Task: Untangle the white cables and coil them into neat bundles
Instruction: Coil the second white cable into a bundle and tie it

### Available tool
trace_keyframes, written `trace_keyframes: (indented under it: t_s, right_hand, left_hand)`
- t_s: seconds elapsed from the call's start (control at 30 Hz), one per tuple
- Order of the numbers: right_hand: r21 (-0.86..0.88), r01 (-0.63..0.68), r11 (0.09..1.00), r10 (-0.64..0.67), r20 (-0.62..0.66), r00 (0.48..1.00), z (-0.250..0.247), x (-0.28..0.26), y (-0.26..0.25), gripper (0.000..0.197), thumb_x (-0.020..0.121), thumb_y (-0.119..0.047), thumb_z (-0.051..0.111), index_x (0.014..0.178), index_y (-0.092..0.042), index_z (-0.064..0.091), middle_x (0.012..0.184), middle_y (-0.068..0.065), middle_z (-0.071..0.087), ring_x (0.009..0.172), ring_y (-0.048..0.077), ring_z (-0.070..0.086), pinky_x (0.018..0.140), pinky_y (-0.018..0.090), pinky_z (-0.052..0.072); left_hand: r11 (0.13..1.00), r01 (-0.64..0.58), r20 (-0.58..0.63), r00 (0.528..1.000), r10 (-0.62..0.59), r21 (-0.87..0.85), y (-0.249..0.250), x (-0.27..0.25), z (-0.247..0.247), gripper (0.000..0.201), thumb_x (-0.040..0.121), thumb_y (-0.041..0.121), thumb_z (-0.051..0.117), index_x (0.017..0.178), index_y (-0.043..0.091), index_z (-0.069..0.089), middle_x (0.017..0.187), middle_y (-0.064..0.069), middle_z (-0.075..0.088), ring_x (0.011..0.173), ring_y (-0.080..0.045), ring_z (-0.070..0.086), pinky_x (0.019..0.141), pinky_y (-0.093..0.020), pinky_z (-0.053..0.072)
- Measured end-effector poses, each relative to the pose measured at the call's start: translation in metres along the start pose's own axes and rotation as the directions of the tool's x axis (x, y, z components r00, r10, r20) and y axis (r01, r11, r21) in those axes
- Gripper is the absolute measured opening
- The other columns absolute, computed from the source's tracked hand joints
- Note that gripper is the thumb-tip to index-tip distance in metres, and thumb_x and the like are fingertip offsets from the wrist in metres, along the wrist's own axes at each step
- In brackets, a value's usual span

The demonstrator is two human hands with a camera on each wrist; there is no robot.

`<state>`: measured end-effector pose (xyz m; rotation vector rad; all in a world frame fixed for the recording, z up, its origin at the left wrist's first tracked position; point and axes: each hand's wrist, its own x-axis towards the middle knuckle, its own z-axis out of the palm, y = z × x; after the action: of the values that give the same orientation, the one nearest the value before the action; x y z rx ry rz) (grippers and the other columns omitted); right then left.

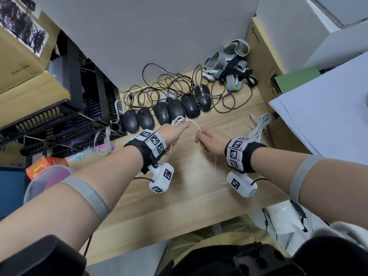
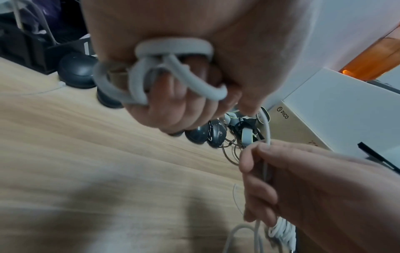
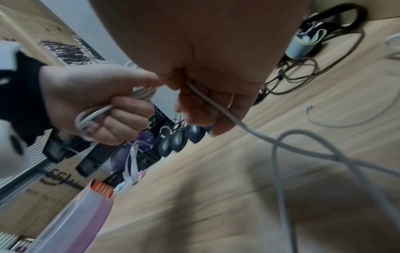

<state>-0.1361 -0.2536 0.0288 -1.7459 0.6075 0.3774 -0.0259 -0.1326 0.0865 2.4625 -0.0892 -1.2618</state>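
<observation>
My left hand (image 1: 175, 132) grips several loops of a white cable (image 1: 180, 120) above the wooden desk; in the left wrist view the coil (image 2: 164, 68) wraps through my curled fingers (image 2: 173, 106). A short span of the same cable (image 1: 196, 126) arcs over to my right hand (image 1: 209, 141), which holds it between thumb and curled fingers (image 2: 257, 171). From the right hand (image 3: 207, 106) the loose cable (image 3: 281, 145) trails down across the desk. A second white cable bundle (image 1: 259, 124) lies at the desk's right edge.
A row of black mice (image 1: 169, 112) with tangled dark cords (image 1: 159, 88) lies beyond my hands. Grey straps (image 1: 229, 62) are piled at the back right. Black trays (image 1: 59, 120) and cardboard boxes (image 1: 264, 62) flank the desk (image 1: 179, 196). White paper (image 1: 328, 108) covers the right.
</observation>
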Motion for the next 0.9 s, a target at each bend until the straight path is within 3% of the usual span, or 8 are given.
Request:
trace_keyframes:
  t_s: [0.2,0.33,0.43,0.53,0.6,0.67,0.77,0.9]
  right_hand:
    - [-0.299,0.111,0.948,-0.063,0.168,0.984,0.026,-0.009,-0.006,0.017,0.099,-0.022,0.040,0.093,-0.009,0.050,0.088,0.011,0.058,0.081,0.025,0.055,0.079,0.040,0.048]
    - [-0.408,0.198,0.891,-0.097,0.254,0.962,0.040,-0.015,-0.019,0.016,0.095,-0.016,0.044,0.088,-0.005,0.052,0.089,0.016,0.062,0.079,0.026,0.058,0.074,0.034,0.048]
    - [-0.474,0.299,0.828,-0.160,0.311,0.937,0.044,-0.015,-0.032,0.035,0.091,-0.001,0.048,0.063,-0.016,0.032,0.064,0.001,0.040,0.055,0.011,0.036,0.057,0.025,0.033]
    - [-0.561,0.317,0.765,-0.139,0.336,0.931,0.050,-0.011,-0.029,0.031,0.088,-0.004,0.050,0.063,-0.014,0.036,0.064,0.003,0.043,0.057,0.019,0.043,0.056,0.031,0.036]
    - [-0.560,0.289,0.776,-0.098,0.345,0.933,0.052,-0.011,-0.021,0.018,0.089,-0.009,0.047,0.071,-0.005,0.048,0.071,0.009,0.054,0.062,0.025,0.050,0.057,0.034,0.043]
    - [-0.530,0.263,0.806,-0.066,0.361,0.930,0.053,-0.011,-0.011,0.023,0.090,-0.019,0.043,0.083,0.000,0.054,0.081,0.015,0.063,0.071,0.032,0.059,0.067,0.041,0.053]
    - [-0.550,0.222,0.805,-0.036,0.328,0.944,0.046,-0.012,0.003,0.033,0.098,-0.034,0.037,0.096,-0.006,0.053,0.090,0.012,0.064,0.083,0.032,0.061,0.080,0.041,0.052]
    - [-0.551,0.220,0.805,-0.133,0.194,0.972,0.023,-0.015,0.008,0.029,0.100,-0.038,0.035,0.077,-0.021,0.044,0.067,-0.002,0.052,0.059,0.021,0.053,0.060,0.031,0.043]
  left_hand:
    - [0.955,0.059,0.068,0.997,-0.041,-0.292,0.009,-0.004,0.001,0.056,0.066,0.067,0.053,0.057,0.015,0.033,0.052,-0.004,0.027,0.038,-0.012,0.022,0.045,-0.020,0.024]
    - [0.873,0.028,-0.001,0.999,-0.033,-0.488,0.015,-0.006,0.004,0.042,0.070,0.053,0.057,0.062,0.019,0.034,0.055,0.001,0.028,0.041,-0.012,0.020,0.050,-0.021,0.022]
    - [0.840,-0.012,-0.046,0.999,-0.016,-0.543,0.019,-0.004,0.005,0.034,0.076,0.048,0.055,0.074,0.014,0.047,0.046,0.000,0.045,0.051,-0.018,0.041,0.053,-0.024,0.033]
    - [0.772,-0.026,-0.054,0.998,-0.011,-0.635,0.021,0.000,0.003,0.044,0.084,0.048,0.055,0.095,0.006,0.060,0.064,-0.013,0.071,0.065,-0.030,0.067,0.058,-0.029,0.055]
    - [0.718,-0.013,-0.012,1.000,0.007,-0.696,0.021,0.001,0.001,0.043,0.087,0.052,0.056,0.083,0.010,0.060,0.066,-0.012,0.066,0.054,-0.028,0.064,0.066,-0.040,0.063]
    - [0.688,0.037,0.057,0.998,0.006,-0.725,0.020,0.002,-0.001,0.046,0.086,0.055,0.053,0.061,0.017,0.045,0.051,-0.002,0.041,0.039,-0.019,0.040,0.056,-0.039,0.061]
    - [0.738,0.049,0.057,0.998,-0.014,-0.673,0.018,-0.001,-0.005,0.041,0.078,0.051,0.051,0.057,0.020,0.033,0.051,0.003,0.026,0.040,-0.015,0.022,0.043,-0.022,0.039]
    - [0.861,0.004,-0.001,1.000,-0.006,-0.509,0.009,0.002,-0.010,0.037,0.071,0.050,0.060,0.076,0.015,0.046,0.056,0.001,0.037,0.039,-0.016,0.033,0.045,-0.022,0.038]
